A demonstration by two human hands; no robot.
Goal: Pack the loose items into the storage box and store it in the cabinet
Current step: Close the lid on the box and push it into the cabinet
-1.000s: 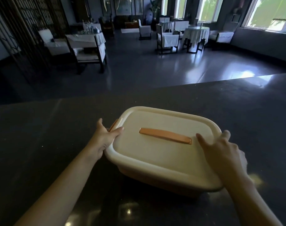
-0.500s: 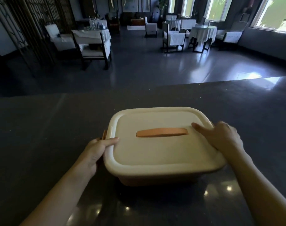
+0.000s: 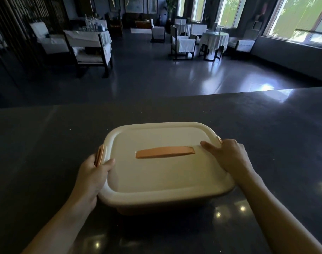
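A cream storage box (image 3: 162, 173) with its lid on sits on the dark counter (image 3: 46, 143) in front of me. An orange handle (image 3: 164, 152) lies flat across the middle of the lid. My left hand (image 3: 93, 173) grips the box's left edge beside an orange side latch (image 3: 99, 157), thumb on the lid. My right hand (image 3: 228, 154) holds the right edge, fingers curled over the rim near the right latch. The box's contents are hidden by the lid.
The counter's far edge (image 3: 174, 97) runs across the view; beyond it lies a shiny dark floor. Chairs and cloth-covered tables (image 3: 214, 39) stand at the back, another set (image 3: 90, 46) at the back left. Bright windows (image 3: 301, 17) line the right wall.
The box has turned from a slant to square in front of me and slid nearer. Both hands moved with it, now gripping its left and right edges by the latches.
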